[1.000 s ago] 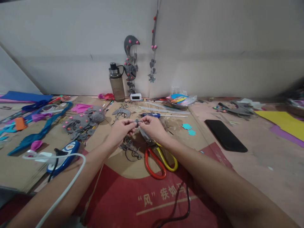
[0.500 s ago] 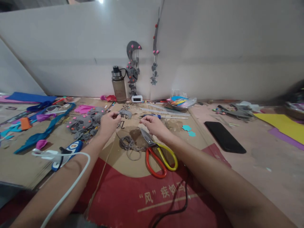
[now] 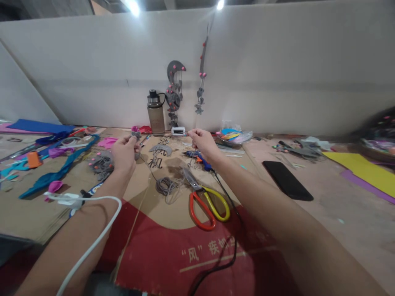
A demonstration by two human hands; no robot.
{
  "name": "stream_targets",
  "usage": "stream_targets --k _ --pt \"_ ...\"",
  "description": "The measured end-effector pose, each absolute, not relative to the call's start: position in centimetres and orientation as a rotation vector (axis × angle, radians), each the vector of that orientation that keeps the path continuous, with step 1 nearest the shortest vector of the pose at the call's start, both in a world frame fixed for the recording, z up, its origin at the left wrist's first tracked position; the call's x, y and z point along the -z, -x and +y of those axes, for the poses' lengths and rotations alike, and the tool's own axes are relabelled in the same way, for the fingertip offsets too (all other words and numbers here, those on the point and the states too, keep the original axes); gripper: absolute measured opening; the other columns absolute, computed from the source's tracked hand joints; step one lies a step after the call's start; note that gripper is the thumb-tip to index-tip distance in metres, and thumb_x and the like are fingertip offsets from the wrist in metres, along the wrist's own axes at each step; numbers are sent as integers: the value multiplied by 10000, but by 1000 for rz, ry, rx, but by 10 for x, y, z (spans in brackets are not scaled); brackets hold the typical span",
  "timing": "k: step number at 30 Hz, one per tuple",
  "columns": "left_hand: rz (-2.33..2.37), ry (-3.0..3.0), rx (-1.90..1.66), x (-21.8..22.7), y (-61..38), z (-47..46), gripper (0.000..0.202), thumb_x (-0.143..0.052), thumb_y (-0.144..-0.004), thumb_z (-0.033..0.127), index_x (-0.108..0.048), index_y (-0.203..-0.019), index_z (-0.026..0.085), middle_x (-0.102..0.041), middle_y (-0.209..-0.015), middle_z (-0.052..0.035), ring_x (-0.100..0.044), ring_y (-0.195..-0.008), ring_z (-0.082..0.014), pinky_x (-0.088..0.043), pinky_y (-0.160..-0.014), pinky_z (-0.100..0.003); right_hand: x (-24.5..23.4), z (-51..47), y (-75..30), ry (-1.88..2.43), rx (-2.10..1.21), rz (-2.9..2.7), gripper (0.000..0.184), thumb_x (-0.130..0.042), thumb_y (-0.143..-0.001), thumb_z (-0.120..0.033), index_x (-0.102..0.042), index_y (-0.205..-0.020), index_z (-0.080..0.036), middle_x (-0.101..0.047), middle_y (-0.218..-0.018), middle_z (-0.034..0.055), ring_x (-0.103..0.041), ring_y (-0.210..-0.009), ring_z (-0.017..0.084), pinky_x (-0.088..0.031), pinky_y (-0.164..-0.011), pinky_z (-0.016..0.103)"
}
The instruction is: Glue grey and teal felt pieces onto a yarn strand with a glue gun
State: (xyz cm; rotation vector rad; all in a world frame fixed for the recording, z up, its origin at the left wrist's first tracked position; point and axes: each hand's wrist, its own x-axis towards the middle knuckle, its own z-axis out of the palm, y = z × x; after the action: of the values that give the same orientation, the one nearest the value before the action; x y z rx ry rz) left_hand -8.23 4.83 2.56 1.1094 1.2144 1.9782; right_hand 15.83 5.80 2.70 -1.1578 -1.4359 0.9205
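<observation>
My left hand is raised at centre left, fingers pinched on a small grey felt piece. My right hand is lifted at centre, fingers pinched on a thin grey cord that runs down to a loose coil of grey cord on the cardboard. The two hands are held well apart. Red-and-yellow handled scissors lie just below the right wrist. A blue glue gun with a black cable lies under the right hand.
A brown water bottle, a small white clock and a hanging grey moon decoration stand at the back wall. Grey felt shapes and blue strips lie left. A black phone and yellow sheet lie right.
Both hands were together over the coil, then rose and drew apart, left hand going left and right hand right. The cord now stretches up from the coil.
</observation>
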Motion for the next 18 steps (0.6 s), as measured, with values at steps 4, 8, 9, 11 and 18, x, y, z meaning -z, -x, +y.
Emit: stream_targets --k 4,8,9,11,18 --pt "1281 -1163 -1787 -14 70 43 82 -619 -633 203 -611 -680 137 -529 -468 38 -443 -395 -72 -321 -387 -175 -13 63 -151 1388 -541 -1843 149 -532 -795 -245 -644 -827 -153 -606 -722 6 -543 -717 134 -425 -704 255" --pt "1418 -1190 -1524 -2 60 41 71 -612 -634 196 -587 -625 130 -519 -439 33 -438 -378 -76 -325 -390 -182 -6 38 -156 1465 -306 -1934 300 -625 -741 -221 -627 -1031 -145 -620 -1064 115 -509 -1049 224 -368 -913 351" --pt "1437 -1198 -1492 0 60 41 72 -612 -635 196 -588 -625 129 -523 -439 32 -443 -379 -78 -327 -393 -183 -7 27 -160 1444 -235 -1984 316 -604 -773 -247 -606 -1071 -141 -616 -1070 121 -512 -1042 219 -370 -909 344" --pt "1464 -1201 -1479 2 60 42 65 -612 -635 190 -594 -630 128 -526 -442 32 -448 -381 -77 -327 -398 -183 -13 3 -170 1371 -273 -2083 256 -534 -834 -263 -589 -1055 -146 -640 -974 92 -562 -900 175 -408 -798 283" --pt "1504 -1233 -1459 6 61 44 80 -613 -629 211 -597 -616 134 -534 -448 27 -424 -359 -71 -301 -379 -183 -12 -82 -194 1653 -411 -2543 282 -506 -855 -428 -602 -976 -192 -662 -863 84 -612 -729 202 -383 -594 277"
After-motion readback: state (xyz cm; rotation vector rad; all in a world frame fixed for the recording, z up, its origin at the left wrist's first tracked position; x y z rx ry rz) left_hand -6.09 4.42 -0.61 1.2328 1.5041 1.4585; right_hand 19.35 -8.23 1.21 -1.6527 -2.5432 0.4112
